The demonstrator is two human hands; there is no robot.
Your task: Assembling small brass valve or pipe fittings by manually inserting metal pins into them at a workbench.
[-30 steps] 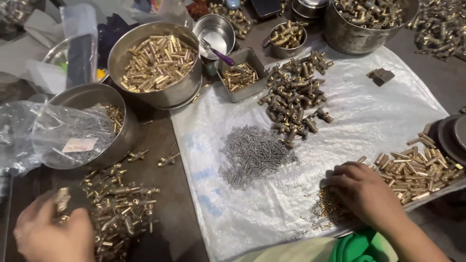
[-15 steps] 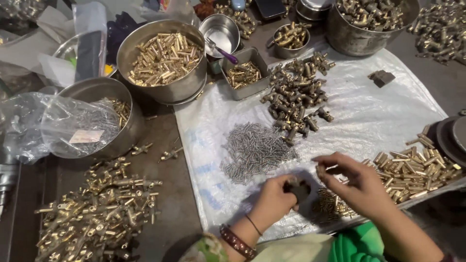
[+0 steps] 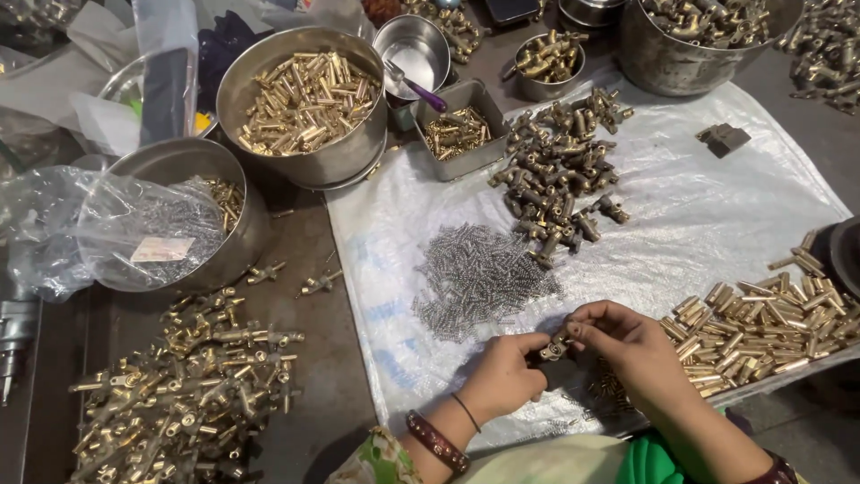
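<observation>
Hands (image 3: 573,354) now closer, beside springs (image 3: 484,273)

Bare white sheet (image 3: 717,206) lies open at far right. Springs (image 3: 479,273) and brass tubes (image 3: 761,327) crowd the hands' sides.

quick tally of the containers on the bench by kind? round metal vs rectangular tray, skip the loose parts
Round metal bowls and pots: 6, among them the large bowl of brass tubes, the bowl under the plastic bag, the empty small bowl, the small bowl of fittings and the big pot
Rectangular metal tray: 1
Total: 7
</observation>
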